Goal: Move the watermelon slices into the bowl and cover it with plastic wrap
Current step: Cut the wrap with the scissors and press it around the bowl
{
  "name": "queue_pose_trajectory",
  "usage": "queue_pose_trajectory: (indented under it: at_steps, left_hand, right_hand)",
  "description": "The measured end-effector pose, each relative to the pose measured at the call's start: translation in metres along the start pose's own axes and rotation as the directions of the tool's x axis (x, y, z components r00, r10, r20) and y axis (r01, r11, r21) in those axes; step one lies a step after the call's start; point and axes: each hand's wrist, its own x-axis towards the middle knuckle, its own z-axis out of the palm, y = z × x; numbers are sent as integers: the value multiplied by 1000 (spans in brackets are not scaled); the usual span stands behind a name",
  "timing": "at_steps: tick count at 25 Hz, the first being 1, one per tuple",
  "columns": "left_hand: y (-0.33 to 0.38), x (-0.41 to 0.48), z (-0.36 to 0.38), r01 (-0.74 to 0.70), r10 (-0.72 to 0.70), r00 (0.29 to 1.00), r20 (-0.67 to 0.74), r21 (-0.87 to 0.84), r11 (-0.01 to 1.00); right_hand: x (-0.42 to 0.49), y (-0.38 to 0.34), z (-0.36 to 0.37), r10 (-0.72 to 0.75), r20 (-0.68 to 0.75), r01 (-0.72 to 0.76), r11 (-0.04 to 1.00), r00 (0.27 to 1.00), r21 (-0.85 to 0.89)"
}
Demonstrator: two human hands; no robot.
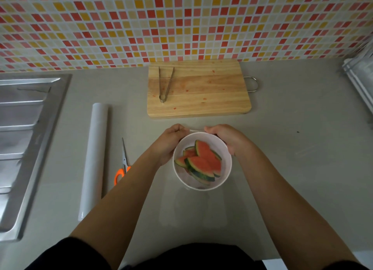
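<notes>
On the tabletop (pixel 282 148), near centre: a white bowl (pixel 227 169) is framed by two bare forearms, with a hand pressed against each side.
Watermelon slices (pixel 203 162): several red wedges with green rind are piled inside the bowl.
Plastic wrap (pixel 194 130): a clear sheet is pulled taut past the bowl's far rim; its near end is laid flat on the tabletop.
Left grip (pixel 171 140): clenched on the wrap's far edge, at the bowl's far-left side.
Right grip (pixel 224 138): curled over the far-right rim, with the wrap's other corner grasped.
Roll (pixel 93 158): laid lengthwise well left of the bowl, with orange-handled scissors (pixel 123 164) just beside it.
Cutting board (pixel 201 92): juice-spotted wood, set beyond the bowl against the tiled wall (pixel 181 23); metal tongs (pixel 165 84) are laid on its left part.
Sink (pixel 26 138): a steel drainer is seen at the left edge.
</notes>
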Motion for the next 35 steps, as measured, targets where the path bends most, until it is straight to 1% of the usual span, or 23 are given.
queue_pose_trajectory:
  at_steps: [3, 5, 7, 10, 13, 15, 16, 17, 19, 21, 25, 26, 28, 29, 30, 31, 32, 33, 34, 35]
  left_hand:
    - [-3, 0, 9, 16, -24, 995, -101, -73, 997]
    - [-7, 0, 14, -6, -6, 981, -193, -66, 998]
    - [-10, -1, 17, -25, 7, 969, -245, -71, 997]
    - [-9, -3, 17, 2, -34, 960, -277, -116, 993]
    - [-5, -2, 17, 53, -114, 953, -282, -216, 975]
    - [-4, -3, 17, 55, -135, 954, -268, -286, 957]
    - [-4, -3, 17, 47, -135, 955, -264, -317, 947]
    - [-5, -4, 17, 24, -119, 956, -269, -332, 943]
    - [-8, -4, 19, -39, -66, 954, -294, -337, 941]
    - [-11, -4, 19, -94, -22, 949, -313, -350, 932]
    - [-17, -2, 15, -177, 56, 944, -324, -358, 917]
    - [-19, -3, 14, -197, 69, 941, -331, -371, 908]
    - [-24, -5, 7, -234, 53, 927, -372, -463, 855]
    - [-27, -7, 1, -247, 32, 918, -394, -509, 825]
    - [-31, -10, -5, -258, 22, 910, -413, -526, 811]
    - [-36, -15, -10, -275, 39, 905, -424, -511, 814]
    - [-42, -21, -14, -303, 85, 896, -435, -460, 835]
    - [-49, -28, -15, -340, 151, 887, -436, -396, 853]
    - [-56, -35, -12, -382, 228, 881, -415, -336, 861]
    - [-60, -43, -6, -412, 294, 880, -373, -292, 863]
  right_hand:
    - [-3, -2, 4, 8, -83, -13, 998, 996, -61]
    - [-4, -4, 8, 31, -143, -43, 995, 989, -84]
    - [-7, -6, 10, 41, -166, -58, 994, 985, -97]
    - [-8, -5, 8, 34, -166, -51, 994, 986, -102]
    - [-5, 0, 6, -15, -129, 7, 998, 992, -59]
    - [-2, 3, 5, -46, -117, 42, 998, 992, -36]
    - [1, 5, 4, -75, -126, 76, 997, 989, 10]
    - [2, 7, 4, -96, -148, 105, 993, 984, 56]
    - [6, 10, 3, -80, -166, 99, 989, 983, 110]
    - [8, 11, 2, -72, -162, 88, 991, 984, 97]
    - [11, 12, -1, -105, -211, 125, 989, 972, 84]
    - [9, 12, -1, -102, -202, 123, 988, 974, 98]
    - [10, 14, -4, -79, -176, 109, 979, 981, 173]
    - [10, 17, -8, -89, -179, 126, 969, 980, 212]
    - [9, 21, -13, -138, -204, 182, 959, 969, 217]
    - [8, 26, -19, -207, -262, 260, 947, 943, 188]
    - [4, 28, -22, -277, -330, 339, 929, 903, 148]
    - [-3, 32, -23, -358, -367, 425, 897, 858, 118]
    - [-10, 39, -21, -441, -361, 508, 854, 822, 111]
    - [-19, 46, -17, -504, -322, 565, 815, 802, 129]
